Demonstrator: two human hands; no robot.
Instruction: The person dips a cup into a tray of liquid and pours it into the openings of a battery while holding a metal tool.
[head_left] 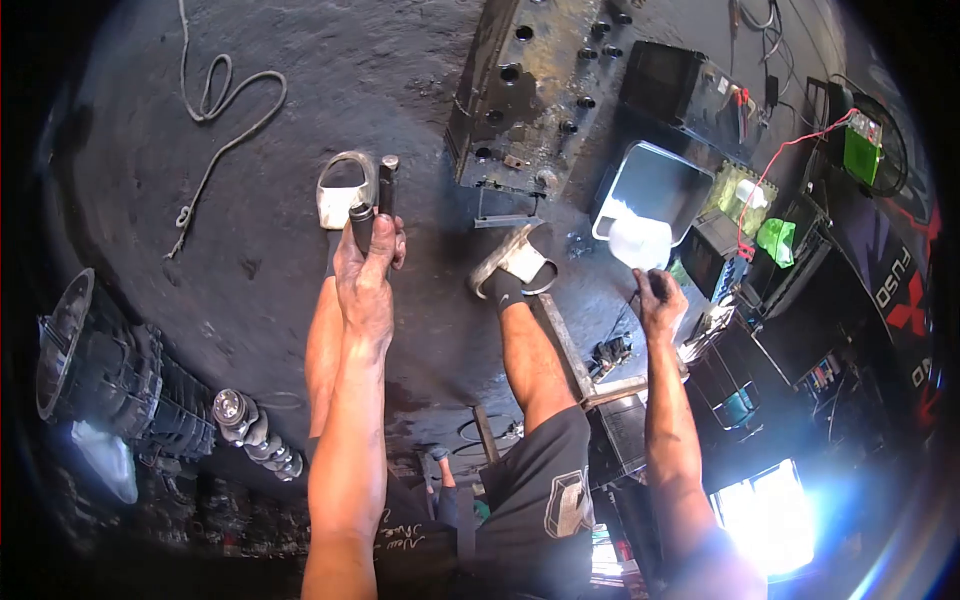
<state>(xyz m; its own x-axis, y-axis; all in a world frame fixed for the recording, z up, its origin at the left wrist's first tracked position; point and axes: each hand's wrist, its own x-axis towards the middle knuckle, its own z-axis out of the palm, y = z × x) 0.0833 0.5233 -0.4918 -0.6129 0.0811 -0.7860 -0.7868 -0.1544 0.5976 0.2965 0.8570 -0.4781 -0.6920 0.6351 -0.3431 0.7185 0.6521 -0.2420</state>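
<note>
My left hand [368, 268] is closed around two dark cylindrical metal parts [388, 185], whose ends stick out past the fingers; one has a flat round end. Beneath them lie the floor and a sandal [345, 195] on my left foot. To the right, my right hand [660, 302] is raised with its fingers curled together. Its fingertips are right at the lower edge of a bright white plastic piece [640, 240], which overlaps the rim of a rectangular tray [655, 158]. I cannot tell what is between these fingers.
An oily engine block [530, 130] with round holes stands ahead. A black battery [685, 100] is beyond the tray. A crankshaft [255, 435] and a large gearbox housing [125, 385] lie at left. A rope [215, 150] is on the floor; a metal frame [565, 350] is near my right leg.
</note>
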